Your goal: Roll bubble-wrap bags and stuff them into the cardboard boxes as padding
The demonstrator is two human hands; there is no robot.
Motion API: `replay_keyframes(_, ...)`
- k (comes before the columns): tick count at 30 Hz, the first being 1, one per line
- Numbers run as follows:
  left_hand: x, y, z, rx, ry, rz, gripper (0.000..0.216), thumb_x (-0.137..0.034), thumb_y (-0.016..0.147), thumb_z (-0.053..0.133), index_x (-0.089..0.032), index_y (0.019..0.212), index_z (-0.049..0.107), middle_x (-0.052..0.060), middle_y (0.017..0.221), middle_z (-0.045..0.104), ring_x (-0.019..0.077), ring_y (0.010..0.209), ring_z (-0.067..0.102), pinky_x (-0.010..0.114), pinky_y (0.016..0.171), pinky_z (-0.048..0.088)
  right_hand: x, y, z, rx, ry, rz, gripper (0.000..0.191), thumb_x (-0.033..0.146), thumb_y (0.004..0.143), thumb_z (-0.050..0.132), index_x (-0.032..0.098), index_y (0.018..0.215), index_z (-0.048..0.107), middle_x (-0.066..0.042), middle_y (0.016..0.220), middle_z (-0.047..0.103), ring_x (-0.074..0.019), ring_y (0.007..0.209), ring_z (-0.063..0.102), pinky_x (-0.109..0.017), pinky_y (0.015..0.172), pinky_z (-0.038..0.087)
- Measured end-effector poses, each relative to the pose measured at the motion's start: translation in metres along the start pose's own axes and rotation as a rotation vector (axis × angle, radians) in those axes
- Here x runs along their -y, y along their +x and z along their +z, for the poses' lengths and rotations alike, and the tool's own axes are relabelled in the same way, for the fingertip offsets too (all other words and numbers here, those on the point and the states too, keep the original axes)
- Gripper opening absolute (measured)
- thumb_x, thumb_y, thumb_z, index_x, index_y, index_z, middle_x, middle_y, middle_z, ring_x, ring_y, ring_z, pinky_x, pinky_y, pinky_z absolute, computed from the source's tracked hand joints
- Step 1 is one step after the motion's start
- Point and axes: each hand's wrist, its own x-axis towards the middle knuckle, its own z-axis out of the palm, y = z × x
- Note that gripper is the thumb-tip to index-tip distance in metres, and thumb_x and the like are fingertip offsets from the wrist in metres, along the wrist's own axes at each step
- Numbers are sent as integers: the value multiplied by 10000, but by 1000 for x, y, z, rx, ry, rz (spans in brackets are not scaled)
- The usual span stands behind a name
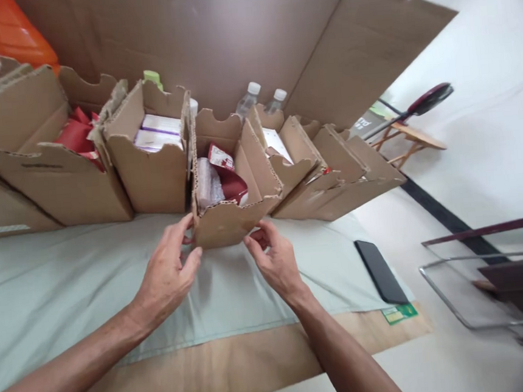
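Observation:
A small open cardboard box (227, 220) with a jagged cut rim stands on the pale green cloth (59, 287). Inside it lie a dark red packet (229, 177) and a clear wrapped bundle (208, 185). My left hand (170, 271) has its fingertips on the box's front left corner, thumb and fingers apart. My right hand (274, 259) touches the box's front right bottom edge with curled fingers. Neither hand wraps round the box.
More open cardboard boxes stand in a row: one with white packs (155, 135), one with red packets (75, 136), others at right (332, 171). Two capped bottles (262, 98) stand behind. A black phone (380, 271) lies near the table's right edge. A tall cardboard sheet (229, 34) rises behind.

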Motion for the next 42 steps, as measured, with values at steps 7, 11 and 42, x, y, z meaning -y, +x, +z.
replay_keyframes(7,-8,4,3,-47,-47,-25,568,-239,912,544,-180,1473,479,94,1181,580,144,810,662,249,556,527,15,8,0,22,83,-26,325,334,927,559,168,1197,631,-52,842,763,-170,715,705,-286,679,564)
replay_keyframes(11,-8,12,12,-31,-78,-55,709,-227,872,579,-175,1552,385,148,1318,558,203,980,691,288,642,584,12,18,5,47,116,16,446,323,906,577,147,1316,581,-95,973,771,-194,803,719,-310,683,561)
replay_keyframes(42,34,-108,-39,381,331,241,670,-58,718,606,-280,1347,660,94,1610,525,366,1511,447,620,1207,423,82,51,-2,65,135,-333,422,240,965,583,244,1386,586,2,909,746,-139,747,681,-294,765,579)
